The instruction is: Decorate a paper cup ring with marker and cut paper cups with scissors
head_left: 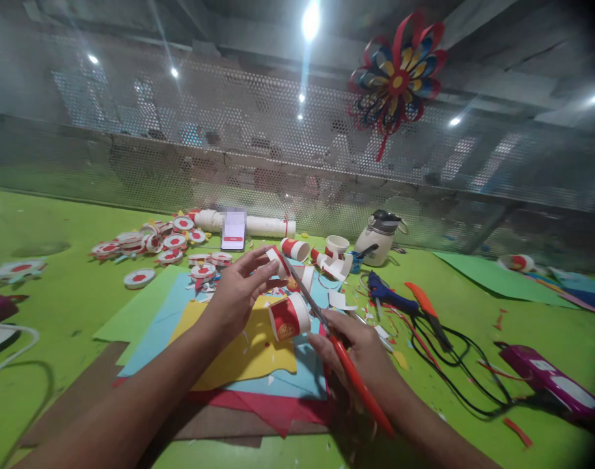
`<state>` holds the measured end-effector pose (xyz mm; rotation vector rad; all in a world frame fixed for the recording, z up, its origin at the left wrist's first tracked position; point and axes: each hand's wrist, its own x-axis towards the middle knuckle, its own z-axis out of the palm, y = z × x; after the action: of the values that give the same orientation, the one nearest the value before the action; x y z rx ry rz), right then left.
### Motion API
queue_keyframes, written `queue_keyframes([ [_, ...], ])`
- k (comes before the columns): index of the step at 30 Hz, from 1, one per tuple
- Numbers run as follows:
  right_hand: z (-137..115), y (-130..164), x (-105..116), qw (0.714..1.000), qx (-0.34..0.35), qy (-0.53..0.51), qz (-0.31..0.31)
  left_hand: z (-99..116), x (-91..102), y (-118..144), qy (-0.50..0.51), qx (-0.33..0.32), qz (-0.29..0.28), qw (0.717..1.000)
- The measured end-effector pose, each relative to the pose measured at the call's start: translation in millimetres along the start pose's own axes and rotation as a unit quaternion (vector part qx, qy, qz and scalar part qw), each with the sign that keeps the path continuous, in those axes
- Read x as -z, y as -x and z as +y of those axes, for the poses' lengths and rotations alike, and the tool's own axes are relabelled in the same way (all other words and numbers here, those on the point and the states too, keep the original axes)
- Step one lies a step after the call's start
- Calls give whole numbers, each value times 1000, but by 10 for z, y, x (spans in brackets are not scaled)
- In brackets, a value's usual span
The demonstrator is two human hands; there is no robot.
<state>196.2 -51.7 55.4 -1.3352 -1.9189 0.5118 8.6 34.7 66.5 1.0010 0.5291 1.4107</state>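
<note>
**Operator:** Both forearms come in low at the bottom edge. From my seat, the right grip (359,348) is closed around red-handled scissors (346,361), blades pointing up and left. The left grip (239,290) has its fingers pinched on a cut strip of the paper cup (288,317).

**Second:** Where does the cup sit against the grips?

**Operator:** Between them, just left of the right grip, with the blades running alongside it. It lies on its side, above the coloured paper.

**Second:** How does it look?

**Operator:** Red with a white rim and a round yellow mark; its wall is slit into strips, one pulled out toward the left grip.

**Second:** Around it?

**Operator:** Yellow, blue and red paper sheets (239,355) on the green table (58,286). A blue glue gun (388,296) and black cord (454,365) lie right; flattened red-and-white cup discs (146,244) and a phone (234,230) lie beyond; a paper pinwheel (400,75) hangs on the mesh wall.
</note>
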Motion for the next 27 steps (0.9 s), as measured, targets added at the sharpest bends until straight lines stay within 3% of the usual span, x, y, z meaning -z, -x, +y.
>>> queue_keyframes([
  [8,-93,-31,26,997,-61,-49,-14,17,42,-40,30,29,30,999],
  [18,15,8,-8,999,13,-10,-38,8,34,-36,10,47,4,999],
  [27,-40,-7,11,999,20,-8,-26,-28,15,-11,-22,36,-7,999],
])
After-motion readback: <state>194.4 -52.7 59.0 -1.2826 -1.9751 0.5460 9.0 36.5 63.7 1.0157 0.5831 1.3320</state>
